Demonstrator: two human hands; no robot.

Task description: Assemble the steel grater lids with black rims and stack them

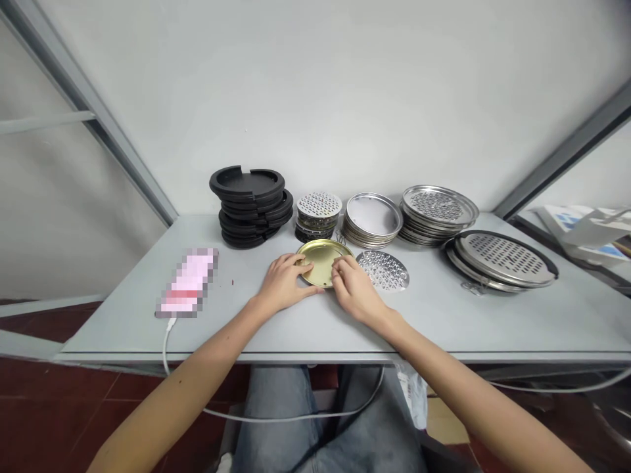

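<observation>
A shallow gold-coloured round metal lid (323, 257) with a raised rim lies on the table in front of me. My left hand (286, 281) holds it by the left side, thumb on the inside and fingers along the rim. Over its right edge my right hand (355, 289) is closed, fingertips pinched together above the lid; what they hold, if anything, is hidden. Just right of the lid lies a perforated silver grater disc (383, 270). Behind the lid stand a stack of small grater discs (319, 205) and a stack of plain silver lids (374, 215).
Black ring-shaped bases (251, 187) are stacked at the back left. Larger grater plates (438, 207) are piled at the back right, with black-rimmed graters (507, 257) nearer. A phone (190, 282) lies left, its white cable (166, 341) running over the table's front edge.
</observation>
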